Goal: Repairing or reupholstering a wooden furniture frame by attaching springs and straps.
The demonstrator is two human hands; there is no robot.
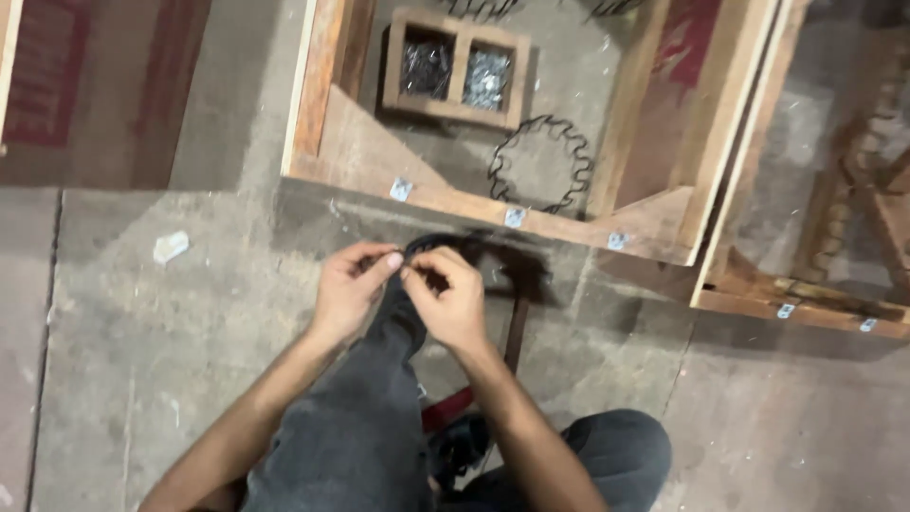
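Pinching a small metal piece between both hands, left hand and right hand fingertips pressed together over the knee, wooden frame clips partly fitted, zigzag spring loose inside, work mid-way.

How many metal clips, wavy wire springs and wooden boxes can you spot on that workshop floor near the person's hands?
Small shiny metal clips on the wooden frames: 5
Full-view black wavy wire spring: 1
Two-compartment wooden box of fasteners: 1
Total: 7
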